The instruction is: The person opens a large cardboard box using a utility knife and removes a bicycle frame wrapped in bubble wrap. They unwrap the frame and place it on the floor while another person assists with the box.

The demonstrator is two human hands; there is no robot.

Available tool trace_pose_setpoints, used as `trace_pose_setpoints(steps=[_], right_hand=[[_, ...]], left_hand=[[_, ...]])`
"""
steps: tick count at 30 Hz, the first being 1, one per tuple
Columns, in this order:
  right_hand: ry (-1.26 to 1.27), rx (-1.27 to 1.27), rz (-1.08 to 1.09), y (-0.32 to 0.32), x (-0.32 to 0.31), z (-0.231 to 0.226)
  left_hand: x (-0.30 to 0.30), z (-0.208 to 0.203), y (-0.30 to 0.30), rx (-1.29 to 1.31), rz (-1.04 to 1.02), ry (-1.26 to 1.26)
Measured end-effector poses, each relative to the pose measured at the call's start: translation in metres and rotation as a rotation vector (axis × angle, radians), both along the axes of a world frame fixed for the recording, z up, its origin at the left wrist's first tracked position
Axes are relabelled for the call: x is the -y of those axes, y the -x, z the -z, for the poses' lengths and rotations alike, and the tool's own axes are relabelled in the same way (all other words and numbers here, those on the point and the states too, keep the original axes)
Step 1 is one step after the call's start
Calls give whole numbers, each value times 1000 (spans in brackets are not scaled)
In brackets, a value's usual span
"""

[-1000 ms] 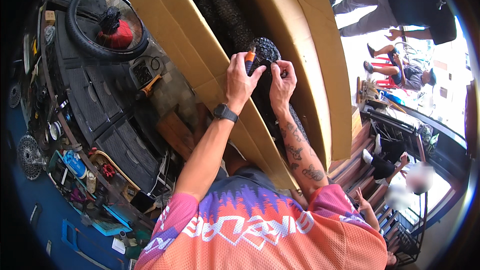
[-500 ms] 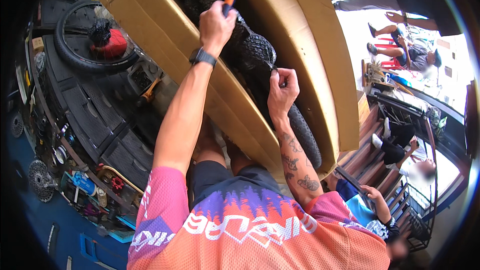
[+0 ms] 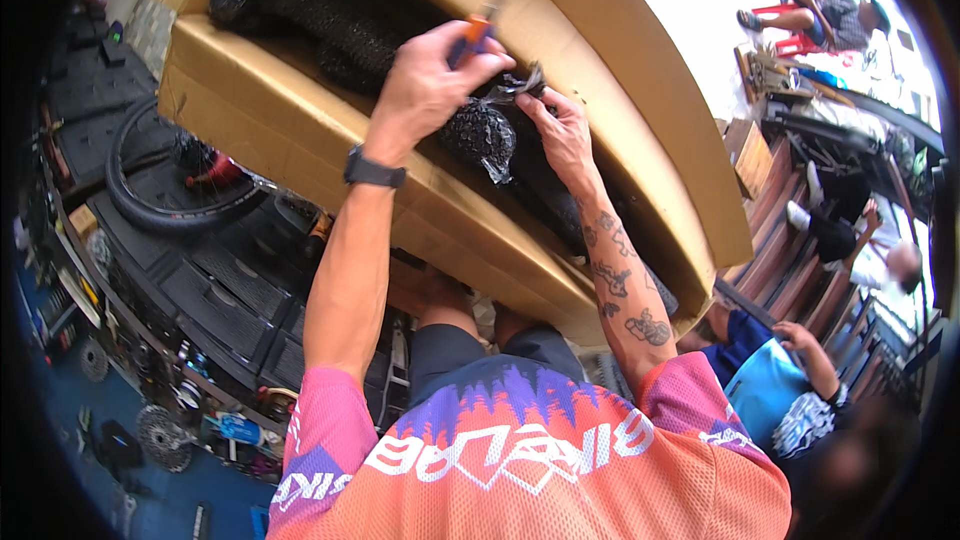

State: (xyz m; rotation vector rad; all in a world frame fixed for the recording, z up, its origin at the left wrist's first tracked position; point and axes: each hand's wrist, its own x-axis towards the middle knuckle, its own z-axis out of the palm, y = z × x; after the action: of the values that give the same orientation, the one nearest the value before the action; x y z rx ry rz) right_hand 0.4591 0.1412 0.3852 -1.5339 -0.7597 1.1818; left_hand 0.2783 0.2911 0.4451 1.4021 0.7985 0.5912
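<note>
My left hand (image 3: 425, 85) is closed round an orange and dark utility knife (image 3: 472, 42), its tip up and slightly blurred. My right hand (image 3: 562, 130) pinches a loose, crumpled end of black bubble wrap (image 3: 480, 135). The two hands are close together over the wrapped bundle, and what the wrap covers is hidden. More black wrapping (image 3: 340, 25) runs along the inside of a long, open cardboard box (image 3: 290, 125). Below my right hand, the inside of the box is dark and partly hidden by my forearm.
On the left, a bicycle wheel (image 3: 120, 180) lies over black drawers (image 3: 215, 290). Beyond them is a bench crowded with tools and bike parts, including a cassette (image 3: 163, 438). People sit on the right, one in a light blue top (image 3: 760, 380) close to the box.
The view has shifted, showing more of the box's far left end. My left hand with the knife has come nearer my right hand, which now grips a loose flap of the wrap.
</note>
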Motion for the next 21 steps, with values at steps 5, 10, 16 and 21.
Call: trace_pose_setpoints(steps=[5, 10, 16, 21], right_hand=[[92, -156, 421, 33, 66, -6], [-29, -291, 634, 94, 109, -8], [21, -114, 444, 67, 85, -15], [-21, -64, 290, 37, 5, -8]], left_hand=[[3, 5, 48, -261, -127, 92], [63, 17, 64, -325, -261, 259], [102, 11, 45, -225, -466, 381], [100, 15, 20, -307, -565, 522]])
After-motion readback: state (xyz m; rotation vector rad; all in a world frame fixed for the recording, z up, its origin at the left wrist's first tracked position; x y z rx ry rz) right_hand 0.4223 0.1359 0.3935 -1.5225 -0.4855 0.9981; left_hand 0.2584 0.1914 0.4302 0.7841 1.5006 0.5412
